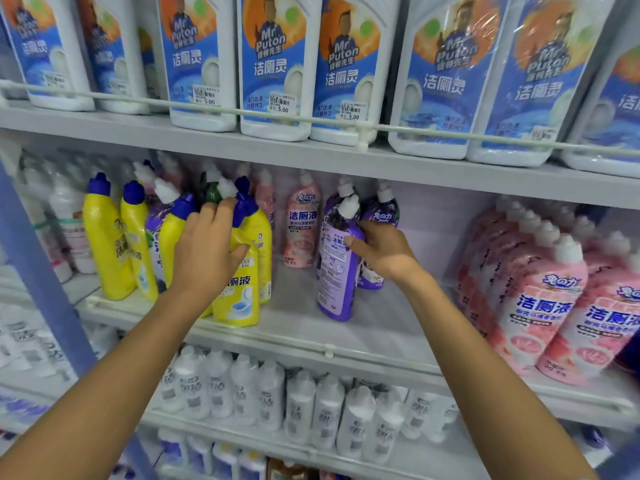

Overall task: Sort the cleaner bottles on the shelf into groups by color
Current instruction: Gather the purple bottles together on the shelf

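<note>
Shop shelving everywhere you look, and all the action is on the middle shelf [349, 327]. At the left end there's a bunch of yellow bottles [104, 237] with blue caps, though it's not a clean group: one stray purple bottle [155, 221] is wedged in among them, and a dark green bottle [212, 192] with a white cap pokes up just behind. The person's left hand [207, 247] is on the front yellow bottle [239, 299], which stands at the near edge of the shelf. The grip is wrapped round its upper body, thumb across the front and fingers curled over the top by the blue cap. The right hand [384, 252] has hold of a tall purple bottle [334, 271] about mid-shelf, grip closed on it from the right side with the thumb pressed on the label. That bottle leans a bit, with its base toward the near edge, and I can't tell if it's resting on the shelf or just off it. Two more purple ones [384, 209] stand right behind it. A lone pink bottle [301, 223] sits further back, between the yellows and the purples. Way over on the right there's a packed pink group [540, 299]. Big white jugs [273, 64] with blue labels line the shelf above, and small white bottles [298, 403] fill the one below.
</note>
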`<state>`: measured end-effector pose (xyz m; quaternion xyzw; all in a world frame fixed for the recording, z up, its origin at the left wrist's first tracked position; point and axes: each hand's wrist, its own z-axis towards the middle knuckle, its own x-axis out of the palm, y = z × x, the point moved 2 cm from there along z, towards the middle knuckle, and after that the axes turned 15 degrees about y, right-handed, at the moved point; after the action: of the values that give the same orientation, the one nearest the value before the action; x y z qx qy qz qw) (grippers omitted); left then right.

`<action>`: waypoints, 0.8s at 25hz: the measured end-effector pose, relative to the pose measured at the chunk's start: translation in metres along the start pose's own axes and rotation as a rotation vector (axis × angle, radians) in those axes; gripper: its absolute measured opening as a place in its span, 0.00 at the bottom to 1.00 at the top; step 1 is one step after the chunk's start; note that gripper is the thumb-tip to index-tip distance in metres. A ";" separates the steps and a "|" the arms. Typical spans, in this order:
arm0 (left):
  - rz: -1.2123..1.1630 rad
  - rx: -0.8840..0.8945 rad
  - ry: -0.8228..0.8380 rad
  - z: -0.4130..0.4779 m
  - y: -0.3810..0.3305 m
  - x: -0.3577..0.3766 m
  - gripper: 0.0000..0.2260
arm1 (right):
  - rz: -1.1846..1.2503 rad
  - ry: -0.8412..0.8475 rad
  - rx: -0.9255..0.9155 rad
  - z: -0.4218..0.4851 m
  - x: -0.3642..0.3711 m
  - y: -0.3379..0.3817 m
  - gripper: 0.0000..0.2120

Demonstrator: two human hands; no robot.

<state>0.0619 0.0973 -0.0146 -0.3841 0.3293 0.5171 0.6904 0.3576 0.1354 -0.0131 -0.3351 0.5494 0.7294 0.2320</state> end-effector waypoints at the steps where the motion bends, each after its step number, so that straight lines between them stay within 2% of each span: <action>1: -0.001 0.006 -0.001 -0.001 0.000 -0.001 0.35 | 0.001 -0.017 0.005 -0.001 0.001 0.001 0.11; 3: -0.004 0.018 -0.007 -0.003 0.000 -0.002 0.35 | -0.045 -0.099 0.070 -0.004 0.009 0.006 0.12; 6: 0.008 0.024 -0.012 -0.005 -0.001 -0.003 0.34 | -0.107 -0.203 0.179 -0.004 0.021 0.013 0.20; 11: 0.011 0.014 0.000 -0.006 -0.002 -0.005 0.34 | 0.294 -0.070 -0.045 0.009 0.014 0.021 0.21; 15: 0.010 0.011 0.009 -0.007 -0.003 -0.005 0.35 | 0.179 -0.144 -0.037 0.018 0.008 0.023 0.12; 18: -0.003 0.010 0.007 -0.007 -0.001 -0.004 0.35 | 0.040 -0.280 0.059 0.022 0.009 0.029 0.17; 20: -0.011 0.014 0.003 -0.006 0.000 -0.004 0.35 | 0.045 -0.310 0.076 0.018 0.011 0.032 0.20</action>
<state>0.0607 0.0902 -0.0145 -0.3816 0.3319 0.5104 0.6954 0.3238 0.1433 0.0024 -0.1968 0.5415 0.7562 0.3101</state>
